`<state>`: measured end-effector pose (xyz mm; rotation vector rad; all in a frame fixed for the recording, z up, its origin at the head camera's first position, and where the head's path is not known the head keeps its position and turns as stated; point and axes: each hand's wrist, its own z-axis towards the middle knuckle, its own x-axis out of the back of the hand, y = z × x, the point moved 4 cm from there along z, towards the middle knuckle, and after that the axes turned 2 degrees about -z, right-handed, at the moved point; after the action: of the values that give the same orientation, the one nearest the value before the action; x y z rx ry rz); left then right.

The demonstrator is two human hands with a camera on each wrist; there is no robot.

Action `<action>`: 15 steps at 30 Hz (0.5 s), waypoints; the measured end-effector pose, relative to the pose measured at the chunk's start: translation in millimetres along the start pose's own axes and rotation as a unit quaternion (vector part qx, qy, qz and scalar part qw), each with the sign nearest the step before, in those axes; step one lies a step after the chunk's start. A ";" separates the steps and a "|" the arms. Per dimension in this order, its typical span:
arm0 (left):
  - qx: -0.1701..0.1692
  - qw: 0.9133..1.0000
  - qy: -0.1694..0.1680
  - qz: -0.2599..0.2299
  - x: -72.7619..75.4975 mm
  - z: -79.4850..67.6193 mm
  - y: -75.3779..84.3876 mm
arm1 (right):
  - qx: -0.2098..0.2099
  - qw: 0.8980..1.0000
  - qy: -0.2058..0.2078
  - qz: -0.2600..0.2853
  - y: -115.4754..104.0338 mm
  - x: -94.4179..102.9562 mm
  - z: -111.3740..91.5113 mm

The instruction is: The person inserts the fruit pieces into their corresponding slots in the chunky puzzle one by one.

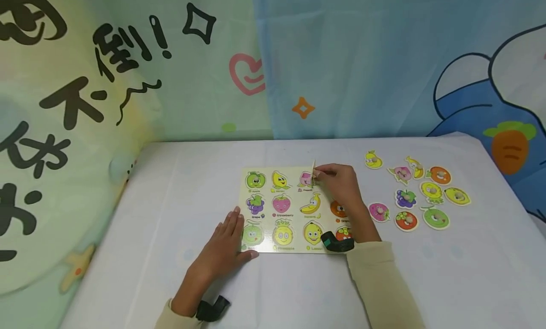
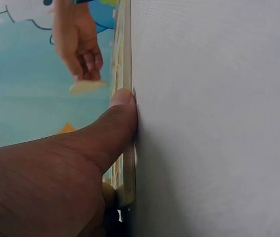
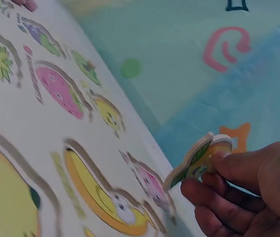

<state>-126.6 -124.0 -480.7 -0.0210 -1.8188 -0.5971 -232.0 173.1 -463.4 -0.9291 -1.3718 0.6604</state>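
A pale fruit puzzle board lies on the table with fruit-shaped recesses and printed pictures. At its lower left corner rests my left hand, fingers straight along the left edge. The left thumb presses the board's front edge in the left wrist view. Above the board's upper right part, my right hand pinches a thin yellow fruit puzzle piece with green leaves between thumb and fingers. The piece is tilted on edge, close to the peach recess. The right forearm covers part of the board's right side.
Several loose fruit pieces lie right of the board, among them a pear, a banana, a grape piece, a lemon and a green round fruit. A printed cloth backdrop hangs behind the white table.
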 end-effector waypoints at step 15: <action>0.012 1.000 -0.004 0.002 -1.3 1.8 -0.8 | 0.059 0.995 -0.073 -0.022 -27.5 -40.1 3.6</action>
<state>-128.1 -123.5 -482.5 -0.0104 -1.8327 -0.5741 -243.7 125.8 -460.8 -0.7672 -1.4617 0.7798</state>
